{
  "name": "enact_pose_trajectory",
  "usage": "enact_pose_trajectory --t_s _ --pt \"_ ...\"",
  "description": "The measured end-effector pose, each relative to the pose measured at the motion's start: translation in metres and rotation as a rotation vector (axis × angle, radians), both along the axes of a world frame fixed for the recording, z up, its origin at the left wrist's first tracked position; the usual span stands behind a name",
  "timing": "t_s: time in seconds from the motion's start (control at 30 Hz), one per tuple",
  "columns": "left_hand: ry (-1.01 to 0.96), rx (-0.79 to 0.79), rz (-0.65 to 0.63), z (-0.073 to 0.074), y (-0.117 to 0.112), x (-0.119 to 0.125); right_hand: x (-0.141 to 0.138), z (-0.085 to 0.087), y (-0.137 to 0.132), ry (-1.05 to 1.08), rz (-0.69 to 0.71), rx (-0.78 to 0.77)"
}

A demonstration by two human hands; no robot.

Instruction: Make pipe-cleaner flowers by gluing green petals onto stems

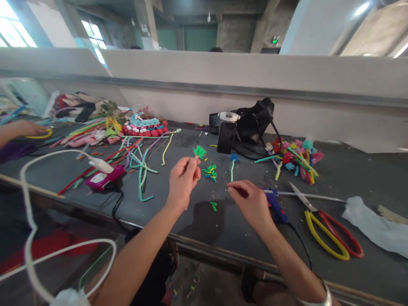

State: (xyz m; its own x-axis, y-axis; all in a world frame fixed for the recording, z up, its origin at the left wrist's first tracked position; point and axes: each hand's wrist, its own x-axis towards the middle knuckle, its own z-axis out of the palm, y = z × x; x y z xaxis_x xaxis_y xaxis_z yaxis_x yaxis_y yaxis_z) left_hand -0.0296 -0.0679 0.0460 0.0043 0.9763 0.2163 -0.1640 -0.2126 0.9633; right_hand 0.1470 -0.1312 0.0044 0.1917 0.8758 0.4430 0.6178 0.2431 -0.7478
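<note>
Currently a green tufted stem (199, 153) is pinched in the left hand (182, 180); the right hand (250, 203), loosely curled and empty, is rested beside the glue gun (276, 206), which would need grasping next.

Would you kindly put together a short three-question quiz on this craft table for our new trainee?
1. True or false: the left hand pinches a small green tuft flower by its stem.
2. Which lies nearest the right hand? A) the scissors B) the blue glue gun C) the black bag
3. Fill in: the pile of finished flowers lies to the ____ of the black bag, as the camera sees it.

Key: 1 true. 2 B, the glue gun lies right beside the hand. 3 right.
</note>
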Motion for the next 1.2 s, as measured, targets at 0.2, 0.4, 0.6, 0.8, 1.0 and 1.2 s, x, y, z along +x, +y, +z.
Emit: enact_pose_trajectory --t_s 0.2,0.4,0.6,0.8,1.0,1.2 --pt "-0.084 0.000 -0.005 -0.002 0.008 -0.008 -0.042 -0.013 0.051 -0.222 0.116 0.048" --pt "-0.071 -0.063 -0.055 -0.004 0.001 -0.002 -0.072 -0.022 0.090 -0.283 0.126 0.135" --pt "-0.077 -0.105 -0.101 0.002 -0.005 0.003 -0.074 -0.029 0.078 -0.252 0.123 0.079" --pt "-0.030 -0.169 -0.209 0.000 -0.012 0.011 -0.035 -0.009 0.010 -0.123 0.128 -0.053" --pt "0.050 -0.278 -0.345 -0.003 -0.030 0.028 0.009 0.024 -0.032 0.577 -0.022 -0.256" --pt "0.106 -0.338 -0.436 -0.011 -0.044 0.045 0.016 0.026 -0.036 0.511 -0.032 -0.020"
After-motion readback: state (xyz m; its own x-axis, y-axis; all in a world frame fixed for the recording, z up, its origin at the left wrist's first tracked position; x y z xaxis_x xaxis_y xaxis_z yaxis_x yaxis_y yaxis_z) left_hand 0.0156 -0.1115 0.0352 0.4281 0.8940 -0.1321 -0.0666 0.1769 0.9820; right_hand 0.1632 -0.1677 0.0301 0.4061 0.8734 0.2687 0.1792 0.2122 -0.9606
